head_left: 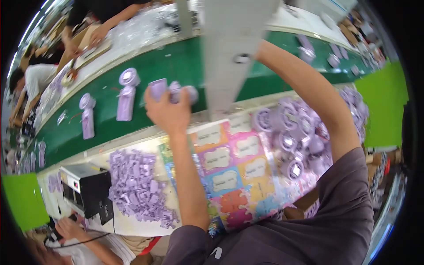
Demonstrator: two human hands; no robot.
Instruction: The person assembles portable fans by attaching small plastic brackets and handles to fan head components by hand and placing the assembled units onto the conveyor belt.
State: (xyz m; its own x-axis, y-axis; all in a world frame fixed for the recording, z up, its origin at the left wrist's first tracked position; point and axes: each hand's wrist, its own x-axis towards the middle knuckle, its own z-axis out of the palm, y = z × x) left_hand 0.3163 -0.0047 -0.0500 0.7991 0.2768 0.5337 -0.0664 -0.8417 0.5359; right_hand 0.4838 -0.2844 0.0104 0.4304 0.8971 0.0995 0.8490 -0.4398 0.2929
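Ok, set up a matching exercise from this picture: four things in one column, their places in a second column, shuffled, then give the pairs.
Things:
1. left hand
2. heap of small purple parts
3. pile of round purple fan heads
4. black box

Places:
A. on the mat's right side
B. by the table's left edge
C. over the green belt, holding a purple fan
D. between the black box and the colourful mat

Pairs: 1-C, 2-D, 3-A, 4-B
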